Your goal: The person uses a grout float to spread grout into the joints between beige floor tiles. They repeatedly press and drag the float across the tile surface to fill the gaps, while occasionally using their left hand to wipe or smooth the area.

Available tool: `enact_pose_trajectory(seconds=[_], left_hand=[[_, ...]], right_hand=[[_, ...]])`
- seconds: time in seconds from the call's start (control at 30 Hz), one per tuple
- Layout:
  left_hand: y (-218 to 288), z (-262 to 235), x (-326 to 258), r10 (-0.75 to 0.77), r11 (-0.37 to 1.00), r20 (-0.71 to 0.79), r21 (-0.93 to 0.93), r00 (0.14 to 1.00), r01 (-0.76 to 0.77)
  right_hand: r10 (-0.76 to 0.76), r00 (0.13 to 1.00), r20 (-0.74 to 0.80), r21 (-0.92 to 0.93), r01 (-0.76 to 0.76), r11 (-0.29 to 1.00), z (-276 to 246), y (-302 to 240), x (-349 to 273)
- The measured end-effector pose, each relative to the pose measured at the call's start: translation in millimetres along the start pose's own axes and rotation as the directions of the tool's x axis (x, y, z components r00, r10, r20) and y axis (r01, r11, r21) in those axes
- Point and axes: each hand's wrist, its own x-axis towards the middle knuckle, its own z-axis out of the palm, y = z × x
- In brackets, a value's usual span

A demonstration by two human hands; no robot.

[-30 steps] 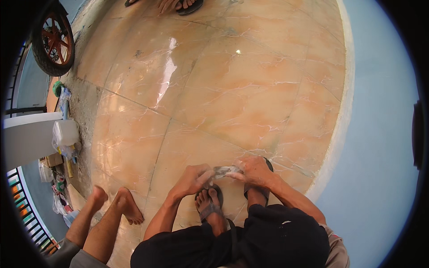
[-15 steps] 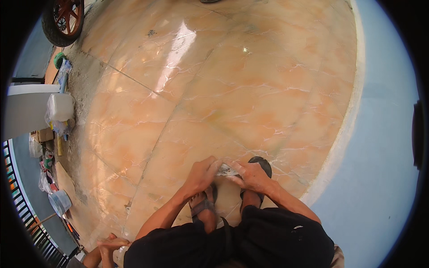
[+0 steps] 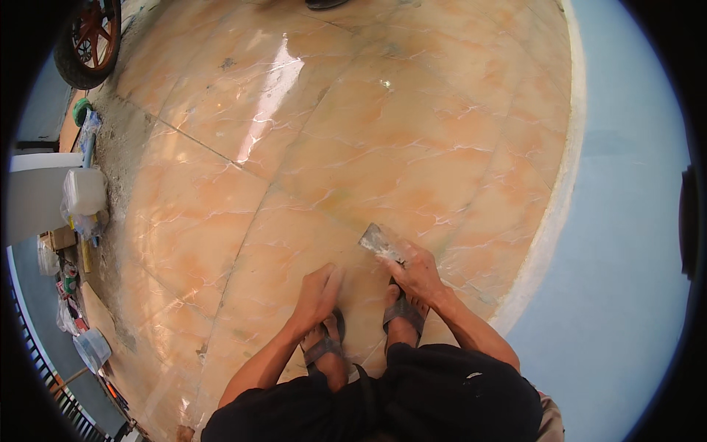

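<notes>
Right hand point(image 3: 418, 271) pinching clear plastic scrap point(image 3: 380, 240) — arm outstretched, left hand point(image 3: 318, 293) empty, fingers loose

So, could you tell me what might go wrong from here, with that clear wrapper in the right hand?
The right hand grips only one end of the crumpled clear wrapper, so it could slip free and drop onto the glossy tiled floor. The left hand is off the wrapper and could not catch it. The floor looks shiny, perhaps slippery under the sandals.
</notes>
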Motion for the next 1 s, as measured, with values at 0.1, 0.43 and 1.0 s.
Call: enact_pose_trajectory(seconds=[0.1,0.43,1.0], left_hand=[[9.7,-1.1,-1.9,0.001,0.994,-0.011,0.111,1.0,0.001],[26.6,-44.0,36.0,0.222,0.544,-0.008,0.831,0.975,-0.117],[19.7,-36.2,44.5,0.086,0.54,0.021,0.839,0.996,-0.065]], right_hand=[[0.022,0.988,-0.155,0.045,-0.015,0.999,-36.4,8.3,20.1],[0.086,0.951,-0.296,-0.409,-0.207,0.889,-97.2,59.7,73.2],[-0.047,0.963,-0.266,-0.708,-0.162,0.688,-188.6,-9.2,360.4]])
